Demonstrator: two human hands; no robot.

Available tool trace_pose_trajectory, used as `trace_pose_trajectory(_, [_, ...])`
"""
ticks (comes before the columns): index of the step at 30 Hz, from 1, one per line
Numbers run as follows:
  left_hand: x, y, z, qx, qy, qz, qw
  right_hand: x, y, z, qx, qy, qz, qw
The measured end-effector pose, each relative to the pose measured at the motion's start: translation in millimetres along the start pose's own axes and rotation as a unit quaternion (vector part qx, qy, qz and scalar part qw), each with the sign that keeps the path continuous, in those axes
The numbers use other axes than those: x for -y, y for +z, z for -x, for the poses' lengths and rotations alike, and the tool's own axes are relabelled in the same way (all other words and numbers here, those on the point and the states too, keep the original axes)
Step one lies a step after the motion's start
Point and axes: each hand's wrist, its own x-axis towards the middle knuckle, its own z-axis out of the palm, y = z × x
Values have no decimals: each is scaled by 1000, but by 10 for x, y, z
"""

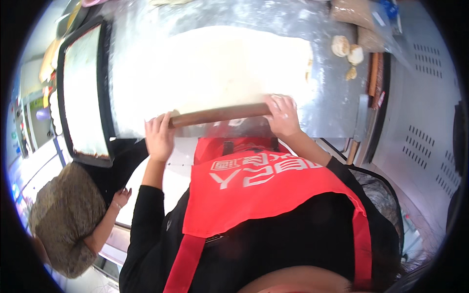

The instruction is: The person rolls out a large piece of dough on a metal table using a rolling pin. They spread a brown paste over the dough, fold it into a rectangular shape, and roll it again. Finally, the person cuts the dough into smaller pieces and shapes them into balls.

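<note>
A wooden rolling pin (220, 114) lies crosswise at the near edge of a wide, pale sheet of dough (227, 69). My left hand (160, 136) is closed around its left end, and my right hand (282, 115) grips the right end, a little farther from me. White flour shows on the right fingers. Both hands are over the front part of the metal worktop (331, 110). Glare washes out much of the dough's surface, so its left border is hard to tell.
At the left stands a dark-rimmed tray (106, 80) with pale contents. Small dough pieces (340, 46) and plastic bags of brown material (353, 14) sit at the back right. A broad-bladed tool (361, 117) lies along the right edge. Another person's arm (106, 223) is at the lower left.
</note>
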Motion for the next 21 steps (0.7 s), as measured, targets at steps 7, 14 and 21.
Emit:
trace_pose_trajectory(7, [-499,176,-1379,-105,32,13,994,-909,-352,-751,-59,50,63,995])
trace_pose_trajectory(14, [-476,290,-2894,-228,0,-113,967,-1579,-274,-1906,-168,-30,137,976])
trace_pose_trajectory(21, [-658,357,-1465,-36,41,-20,998,-1291,-490,-693,85,-1,9,996])
